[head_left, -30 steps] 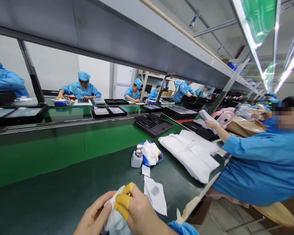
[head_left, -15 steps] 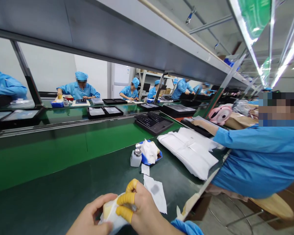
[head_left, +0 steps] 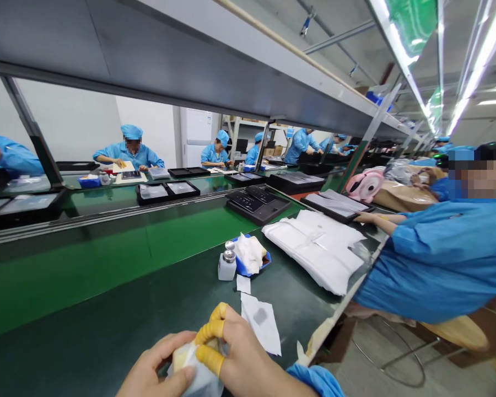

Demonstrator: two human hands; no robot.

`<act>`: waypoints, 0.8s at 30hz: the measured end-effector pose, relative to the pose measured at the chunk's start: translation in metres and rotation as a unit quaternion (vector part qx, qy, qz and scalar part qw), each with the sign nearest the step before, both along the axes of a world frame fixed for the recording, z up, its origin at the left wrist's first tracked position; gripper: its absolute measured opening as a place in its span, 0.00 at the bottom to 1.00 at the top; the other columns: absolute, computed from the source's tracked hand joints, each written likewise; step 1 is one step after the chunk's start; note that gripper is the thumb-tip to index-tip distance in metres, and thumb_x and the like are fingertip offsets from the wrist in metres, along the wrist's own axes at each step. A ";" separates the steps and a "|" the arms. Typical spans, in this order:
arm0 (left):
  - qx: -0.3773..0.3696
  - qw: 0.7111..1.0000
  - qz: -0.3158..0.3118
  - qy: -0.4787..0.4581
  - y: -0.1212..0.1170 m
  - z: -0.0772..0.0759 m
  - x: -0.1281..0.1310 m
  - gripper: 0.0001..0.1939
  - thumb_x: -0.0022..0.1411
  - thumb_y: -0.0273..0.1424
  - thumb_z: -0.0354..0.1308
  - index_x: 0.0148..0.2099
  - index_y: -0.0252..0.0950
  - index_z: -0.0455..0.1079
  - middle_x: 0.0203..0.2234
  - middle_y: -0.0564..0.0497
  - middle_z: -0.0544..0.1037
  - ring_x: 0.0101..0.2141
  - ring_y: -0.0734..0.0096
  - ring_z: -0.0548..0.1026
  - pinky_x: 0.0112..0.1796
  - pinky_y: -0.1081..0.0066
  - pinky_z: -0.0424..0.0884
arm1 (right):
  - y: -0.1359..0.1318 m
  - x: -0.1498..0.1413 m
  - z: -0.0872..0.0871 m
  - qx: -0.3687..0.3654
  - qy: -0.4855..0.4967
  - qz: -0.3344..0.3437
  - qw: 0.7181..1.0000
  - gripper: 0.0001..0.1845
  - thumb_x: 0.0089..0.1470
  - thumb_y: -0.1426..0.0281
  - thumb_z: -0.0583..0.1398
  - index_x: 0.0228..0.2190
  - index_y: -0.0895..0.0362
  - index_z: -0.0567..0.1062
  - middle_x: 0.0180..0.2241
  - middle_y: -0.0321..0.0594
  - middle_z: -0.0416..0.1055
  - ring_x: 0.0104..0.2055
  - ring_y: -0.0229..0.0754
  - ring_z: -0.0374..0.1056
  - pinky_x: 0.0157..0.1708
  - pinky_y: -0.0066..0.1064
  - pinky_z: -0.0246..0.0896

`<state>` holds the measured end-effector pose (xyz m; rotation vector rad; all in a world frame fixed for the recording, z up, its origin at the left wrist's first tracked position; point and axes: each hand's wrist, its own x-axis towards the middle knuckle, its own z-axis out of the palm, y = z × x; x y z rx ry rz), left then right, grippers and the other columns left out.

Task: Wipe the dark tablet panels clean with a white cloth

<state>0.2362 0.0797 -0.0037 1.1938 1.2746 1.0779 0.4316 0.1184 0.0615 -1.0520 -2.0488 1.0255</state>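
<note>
White cloth (head_left: 198, 375), bunched around a small pale part (head_left: 182, 355), sat clamped between both hands at the near edge of the dark green desk (head_left: 107, 325); the left hand (head_left: 155, 372) was curled shut beneath the bundle, the right hand (head_left: 240, 358) closed over it with yellow finger cots (head_left: 209, 342) pressing down; a firm pinch and short rubbing strokes would seem to suit such wiping; a loose wipe (head_left: 262, 325) lay just beyond, a dispenser bottle (head_left: 227, 264) farther back; a blue-sleeved co-worker (head_left: 438, 259) sat alongside.

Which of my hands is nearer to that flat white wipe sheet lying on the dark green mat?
Right. The right hand sits just left of the flat white wipe sheet; the left hand is farther left.
</note>
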 end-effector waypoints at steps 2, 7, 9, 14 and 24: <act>0.002 1.000 0.005 -0.001 -0.001 0.001 0.001 0.36 0.43 0.57 0.68 0.48 0.35 0.77 0.47 0.40 0.77 0.44 0.58 0.76 0.44 0.72 0.72 | 0.000 0.000 0.001 0.000 -0.003 0.005 1.000 0.09 0.50 0.75 0.64 0.34 0.53 0.82 0.35 0.36 0.65 0.37 0.38 0.66 0.38 0.29 0.61; -0.008 1.000 -0.005 -0.024 -0.002 0.001 0.001 0.39 0.40 0.55 0.71 0.48 0.33 0.76 0.42 0.40 0.78 0.39 0.60 0.76 0.39 0.72 0.72 | 0.000 0.000 -0.001 0.004 0.007 0.007 1.000 0.10 0.50 0.77 0.64 0.33 0.52 0.82 0.34 0.35 0.65 0.36 0.37 0.65 0.38 0.29 0.60; -0.015 0.999 -0.014 -0.048 -0.002 0.001 0.002 0.40 0.38 0.54 0.72 0.50 0.32 0.75 0.42 0.40 0.78 0.37 0.62 0.76 0.37 0.71 0.72 | 0.000 -0.001 -0.002 0.006 0.014 0.001 1.000 0.10 0.50 0.77 0.64 0.32 0.50 0.83 0.34 0.35 0.64 0.37 0.37 0.65 0.39 0.30 0.61; -0.037 0.996 -0.007 -0.083 0.000 -0.003 0.006 0.43 0.38 0.50 0.73 0.53 0.30 0.72 0.43 0.36 0.77 0.38 0.59 0.75 0.36 0.68 0.72 | -0.002 -0.002 -0.001 0.015 0.031 -0.018 0.999 0.07 0.50 0.75 0.65 0.30 0.51 0.82 0.34 0.36 0.63 0.39 0.39 0.64 0.40 0.32 0.61; -0.064 0.988 -0.031 -0.134 0.004 0.006 0.009 0.35 0.36 0.24 0.66 0.52 0.34 0.71 0.47 0.41 0.76 0.47 0.54 0.73 0.46 0.65 0.71 | -0.002 -0.001 0.000 0.014 0.037 -0.036 0.999 0.08 0.49 0.76 0.64 0.30 0.53 0.82 0.35 0.37 0.63 0.39 0.40 0.64 0.41 0.33 0.62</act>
